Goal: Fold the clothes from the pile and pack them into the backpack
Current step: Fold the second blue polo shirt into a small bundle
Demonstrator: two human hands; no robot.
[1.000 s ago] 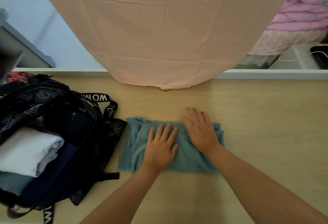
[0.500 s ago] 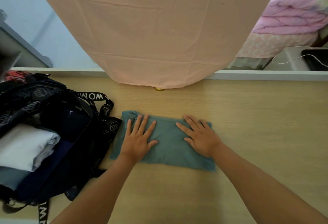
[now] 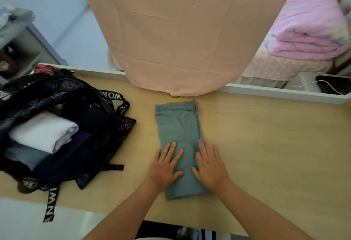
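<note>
A folded teal garment (image 3: 178,131) lies lengthwise on the wooden table (image 3: 266,144), running from near me toward the far edge. My left hand (image 3: 166,165) lies flat on its near left part, fingers spread. My right hand (image 3: 209,165) rests flat on its near right part. An open black backpack (image 3: 62,125) sits at the left, holding a folded white garment (image 3: 43,131) and darker folded clothes underneath.
A large peach cloth (image 3: 180,30) hangs over the table's far edge, with a small gold object (image 3: 174,95) under its hem. Pink bedding (image 3: 311,29) lies at the back right. A dark device with a white cable (image 3: 332,86) sits behind the white rim.
The teal garment has turned from lying crosswise to lying lengthwise. Both hands have come closer together and now rest side by side on its near end.
</note>
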